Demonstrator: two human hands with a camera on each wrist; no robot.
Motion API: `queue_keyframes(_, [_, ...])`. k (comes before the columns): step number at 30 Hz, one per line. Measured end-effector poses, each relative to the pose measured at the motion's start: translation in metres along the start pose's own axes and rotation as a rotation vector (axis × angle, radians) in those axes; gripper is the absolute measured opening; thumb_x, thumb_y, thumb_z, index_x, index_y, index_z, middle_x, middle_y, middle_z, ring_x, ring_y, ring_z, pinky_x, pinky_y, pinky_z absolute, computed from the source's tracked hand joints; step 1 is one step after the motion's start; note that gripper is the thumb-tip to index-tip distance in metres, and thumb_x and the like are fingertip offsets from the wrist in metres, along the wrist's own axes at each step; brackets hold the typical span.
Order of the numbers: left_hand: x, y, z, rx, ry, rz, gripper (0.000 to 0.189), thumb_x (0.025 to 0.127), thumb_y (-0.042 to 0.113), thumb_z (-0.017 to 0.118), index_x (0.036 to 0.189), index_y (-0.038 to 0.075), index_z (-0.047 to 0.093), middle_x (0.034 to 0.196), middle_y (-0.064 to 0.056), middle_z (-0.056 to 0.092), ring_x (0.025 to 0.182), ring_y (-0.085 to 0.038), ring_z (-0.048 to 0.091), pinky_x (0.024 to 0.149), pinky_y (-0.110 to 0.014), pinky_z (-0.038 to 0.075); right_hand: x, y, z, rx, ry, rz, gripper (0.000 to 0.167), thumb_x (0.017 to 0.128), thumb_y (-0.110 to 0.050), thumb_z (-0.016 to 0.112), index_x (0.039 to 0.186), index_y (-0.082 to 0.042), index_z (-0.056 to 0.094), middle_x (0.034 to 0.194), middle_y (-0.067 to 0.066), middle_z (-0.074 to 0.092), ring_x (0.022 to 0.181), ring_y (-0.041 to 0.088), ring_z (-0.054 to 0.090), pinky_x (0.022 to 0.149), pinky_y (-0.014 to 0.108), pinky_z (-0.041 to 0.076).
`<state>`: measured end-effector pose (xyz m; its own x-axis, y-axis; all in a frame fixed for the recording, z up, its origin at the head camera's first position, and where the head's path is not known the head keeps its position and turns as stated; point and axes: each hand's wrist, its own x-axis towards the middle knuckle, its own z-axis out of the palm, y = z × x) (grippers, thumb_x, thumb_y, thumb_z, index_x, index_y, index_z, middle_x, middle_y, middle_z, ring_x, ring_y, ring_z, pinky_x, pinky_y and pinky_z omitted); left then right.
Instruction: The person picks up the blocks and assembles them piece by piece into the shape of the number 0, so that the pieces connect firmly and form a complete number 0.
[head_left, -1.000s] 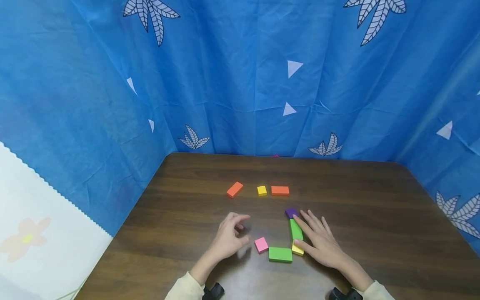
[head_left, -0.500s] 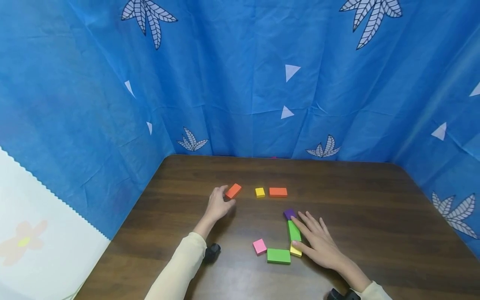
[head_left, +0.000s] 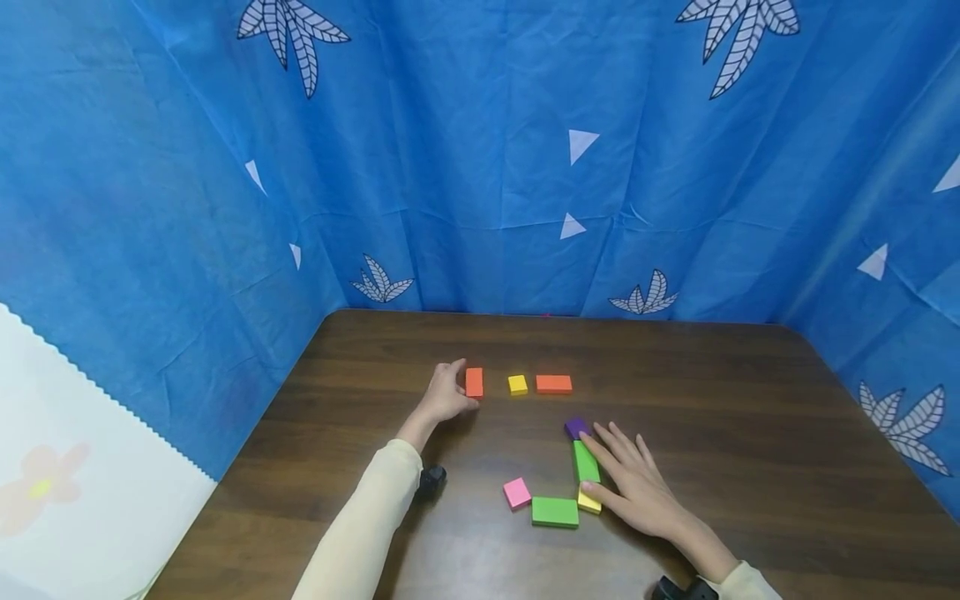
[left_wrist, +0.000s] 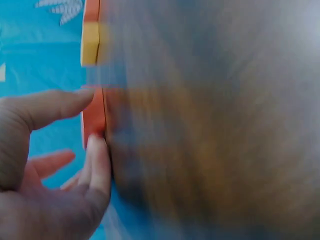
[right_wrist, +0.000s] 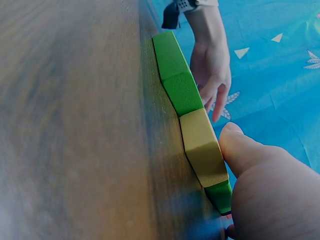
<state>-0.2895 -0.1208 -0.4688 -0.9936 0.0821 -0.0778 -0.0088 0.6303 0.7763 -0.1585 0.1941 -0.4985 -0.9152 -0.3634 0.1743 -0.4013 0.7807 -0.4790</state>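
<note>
At the back left of the group, my left hand holds an orange rectangular block between thumb and fingers, its long side pointing away from me. The left wrist view shows thumb and fingertips on the same orange block. My right hand lies with spread, mostly straight fingers along a row of blocks. Its index fingertip is at the purple block and upright green block, its thumb at the pale yellow block. A second green block adjoins the yellow one, with a pink block at its left.
A small yellow block and another orange block lie at the back, right of the held one. The dark wooden table has a blue patterned curtain along its back and sides.
My left hand has moved away from beside the pink block to the orange block and taken hold of it. The orange block has turned from slanted to straight. My right hand stays put.
</note>
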Motion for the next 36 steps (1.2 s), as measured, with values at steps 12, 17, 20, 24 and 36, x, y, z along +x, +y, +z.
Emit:
queue_keyframes(12, [0.007, -0.007, -0.006, -0.056, -0.045, -0.029, 0.062, 0.077, 0.002, 0.079, 0.134, 0.006, 0.054, 0.118, -0.011, 0.054, 0.082, -0.021, 0.059, 0.08, -0.032, 0.057, 0.0, 0.001, 0.001, -0.012, 0.015, -0.023, 0.068, 0.091, -0.044, 0.062, 0.15, -0.019, 0.039, 0.155, 0.019, 0.034, 0.144, 0.046, 0.022, 0.111, 0.07, 0.009])
queue_keyframes(17, [-0.005, -0.007, -0.001, -0.059, -0.073, 0.025, 0.06, 0.075, 0.001, 0.08, 0.13, 0.003, 0.056, 0.113, -0.011, 0.056, 0.08, -0.018, 0.059, 0.075, -0.03, 0.057, 0.0, 0.002, 0.001, -0.008, 0.0, -0.004, 0.068, 0.091, -0.045, 0.062, 0.151, -0.02, 0.039, 0.156, 0.018, 0.033, 0.145, 0.045, 0.021, 0.112, 0.069, 0.008])
queue_keyframes(20, [-0.015, -0.005, 0.002, -0.065, -0.115, 0.083, 0.06, 0.073, -0.001, 0.081, 0.128, 0.0, 0.057, 0.114, -0.012, 0.056, 0.079, -0.017, 0.059, 0.071, -0.028, 0.056, -0.001, 0.002, 0.001, -0.008, 0.0, 0.0, 0.068, 0.091, -0.045, 0.062, 0.15, -0.02, 0.039, 0.156, 0.018, 0.033, 0.145, 0.045, 0.021, 0.112, 0.069, 0.008])
queue_keyframes(24, [-0.034, 0.0, 0.007, -0.068, -0.181, 0.128, 0.06, 0.072, -0.001, 0.082, 0.127, -0.001, 0.057, 0.116, -0.012, 0.055, 0.078, -0.015, 0.059, 0.066, -0.026, 0.054, -0.001, 0.002, 0.001, -0.01, 0.003, -0.003, 0.068, 0.091, -0.044, 0.062, 0.15, -0.019, 0.039, 0.156, 0.019, 0.033, 0.145, 0.046, 0.021, 0.111, 0.07, 0.008])
queue_keyframes(36, [-0.073, 0.005, 0.022, -0.085, -0.265, 0.213, 0.059, 0.069, -0.003, 0.082, 0.123, -0.002, 0.06, 0.113, -0.01, 0.056, 0.071, -0.011, 0.059, 0.056, -0.024, 0.052, -0.001, 0.003, 0.001, -0.011, 0.01, -0.011, 0.068, 0.091, -0.043, 0.062, 0.15, -0.019, 0.039, 0.156, 0.019, 0.033, 0.145, 0.046, 0.021, 0.111, 0.07, 0.008])
